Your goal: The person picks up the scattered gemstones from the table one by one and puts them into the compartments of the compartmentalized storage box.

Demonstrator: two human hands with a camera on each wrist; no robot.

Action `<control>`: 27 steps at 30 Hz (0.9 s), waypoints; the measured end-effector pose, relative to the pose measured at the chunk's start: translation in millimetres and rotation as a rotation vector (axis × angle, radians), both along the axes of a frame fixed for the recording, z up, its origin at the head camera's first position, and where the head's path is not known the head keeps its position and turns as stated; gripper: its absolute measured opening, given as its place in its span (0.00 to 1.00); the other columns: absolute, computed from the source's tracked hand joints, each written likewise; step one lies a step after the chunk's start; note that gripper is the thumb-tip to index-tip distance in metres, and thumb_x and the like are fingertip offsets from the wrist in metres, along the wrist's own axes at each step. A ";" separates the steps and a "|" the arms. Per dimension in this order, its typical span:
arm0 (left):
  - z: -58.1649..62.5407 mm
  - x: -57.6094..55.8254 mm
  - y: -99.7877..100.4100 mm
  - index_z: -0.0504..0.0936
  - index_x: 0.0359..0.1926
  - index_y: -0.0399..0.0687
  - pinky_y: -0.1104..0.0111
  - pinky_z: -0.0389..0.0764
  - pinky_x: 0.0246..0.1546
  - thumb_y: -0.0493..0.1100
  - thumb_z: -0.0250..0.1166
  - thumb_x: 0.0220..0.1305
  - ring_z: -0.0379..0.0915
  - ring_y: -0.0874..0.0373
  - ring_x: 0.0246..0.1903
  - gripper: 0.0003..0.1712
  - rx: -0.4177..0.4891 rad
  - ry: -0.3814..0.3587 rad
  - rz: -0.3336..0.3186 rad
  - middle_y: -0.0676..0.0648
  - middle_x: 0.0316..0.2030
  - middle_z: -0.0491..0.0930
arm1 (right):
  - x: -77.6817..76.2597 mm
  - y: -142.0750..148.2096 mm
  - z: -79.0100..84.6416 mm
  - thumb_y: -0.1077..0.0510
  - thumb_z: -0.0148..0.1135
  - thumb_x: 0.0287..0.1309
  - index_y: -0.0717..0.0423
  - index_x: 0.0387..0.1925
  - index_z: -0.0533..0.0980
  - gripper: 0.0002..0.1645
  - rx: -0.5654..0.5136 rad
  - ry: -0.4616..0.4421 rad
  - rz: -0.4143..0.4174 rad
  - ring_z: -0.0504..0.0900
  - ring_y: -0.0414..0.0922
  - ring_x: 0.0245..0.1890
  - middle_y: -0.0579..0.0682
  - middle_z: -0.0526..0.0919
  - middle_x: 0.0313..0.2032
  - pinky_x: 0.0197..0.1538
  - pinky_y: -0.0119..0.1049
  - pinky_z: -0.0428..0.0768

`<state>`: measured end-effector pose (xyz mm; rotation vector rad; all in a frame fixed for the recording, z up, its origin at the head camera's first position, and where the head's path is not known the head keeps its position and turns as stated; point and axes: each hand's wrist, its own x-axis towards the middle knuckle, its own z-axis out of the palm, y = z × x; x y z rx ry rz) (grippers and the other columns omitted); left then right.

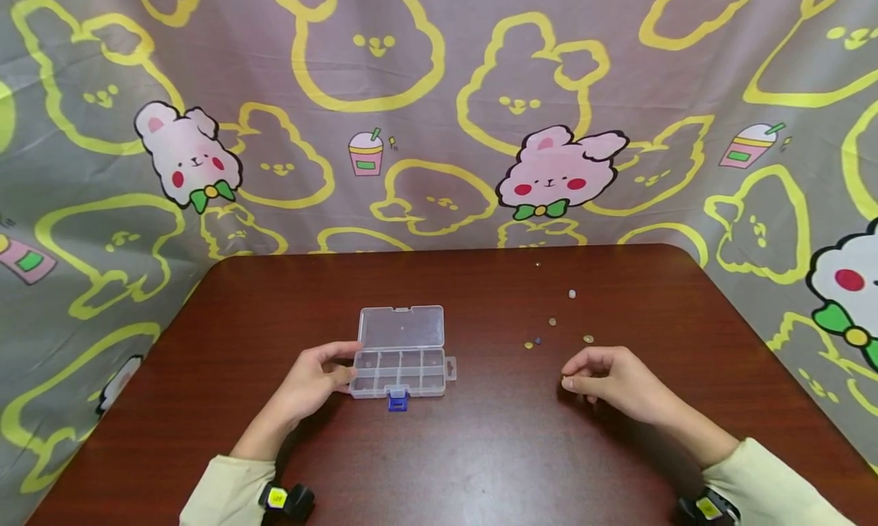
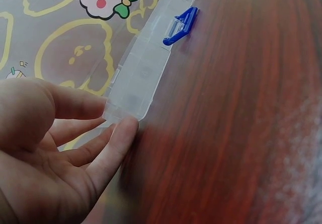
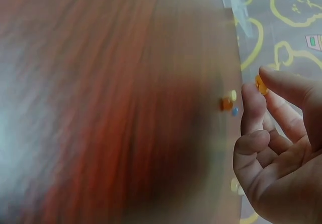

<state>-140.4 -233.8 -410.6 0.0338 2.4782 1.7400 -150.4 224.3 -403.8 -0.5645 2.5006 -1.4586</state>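
Observation:
A clear plastic compartment box lies on the table with its lid raised toward the back. Its blue latch hangs at the front edge. My left hand grips the box's left end between thumb and fingers; the left wrist view shows the blue latch farther along that side. Right of the box, my right hand pinches a small orange bead between thumb and index finger, just above the tabletop. In the head view the fingertips mostly hide this bead.
Beyond my right hand lie scattered small pieces: a white bead, a blue bead, a yellow piece, another yellowish piece and a brownish one. A patterned cloth hangs behind the brown table.

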 end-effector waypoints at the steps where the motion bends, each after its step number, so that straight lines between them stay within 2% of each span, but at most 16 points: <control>1: -0.2 -0.1 -0.2 0.76 0.62 0.30 0.60 0.86 0.37 0.27 0.62 0.64 0.83 0.47 0.42 0.24 -0.001 0.001 0.000 0.31 0.56 0.77 | -0.7 -2.6 0.2 0.59 0.73 0.58 0.59 0.36 0.83 0.08 0.001 0.002 -0.003 0.79 0.47 0.20 0.54 0.83 0.24 0.24 0.37 0.79; 7: -0.6 0.4 -0.6 0.76 0.61 0.29 0.60 0.86 0.37 0.26 0.61 0.64 0.83 0.48 0.41 0.24 0.003 0.009 0.001 0.31 0.55 0.77 | -4.5 -18.6 0.9 0.60 0.72 0.58 0.61 0.38 0.83 0.08 -0.001 -0.010 0.014 0.80 0.49 0.21 0.56 0.83 0.25 0.24 0.38 0.80; 20: 0.1 0.8 -0.3 0.76 0.62 0.30 0.60 0.86 0.38 0.27 0.62 0.64 0.83 0.48 0.41 0.24 0.001 0.005 -0.001 0.31 0.56 0.77 | -9.8 -38.6 2.4 0.61 0.72 0.58 0.59 0.37 0.85 0.06 0.023 0.004 0.023 0.80 0.49 0.20 0.53 0.86 0.26 0.25 0.38 0.79; 27: -2.2 0.4 -0.4 0.76 0.61 0.29 0.61 0.86 0.37 0.26 0.61 0.64 0.83 0.48 0.40 0.23 0.011 0.026 -0.007 0.30 0.56 0.77 | -12.1 -48.5 2.3 0.62 0.72 0.57 0.59 0.36 0.84 0.05 -0.028 -0.001 0.008 0.80 0.53 0.21 0.57 0.86 0.27 0.24 0.39 0.81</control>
